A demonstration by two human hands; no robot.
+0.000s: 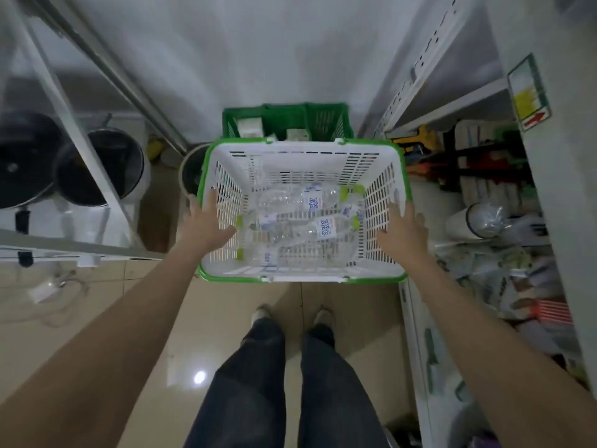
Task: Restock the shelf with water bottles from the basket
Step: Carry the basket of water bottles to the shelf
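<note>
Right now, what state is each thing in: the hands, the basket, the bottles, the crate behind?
left hand: open, fingers straight, on the basket's left rim
right hand: open, on the basket's right rim
white basket: upright, holding bottles
water bottles: lying on their sides, caps on
green crate: upright behind the basket, with boxes inside

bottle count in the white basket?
4 visible, all lying flat in the white basket: far bottle, middle one, near-left one, one at far right. Clear plastic overlaps, so more may be hidden.
</note>
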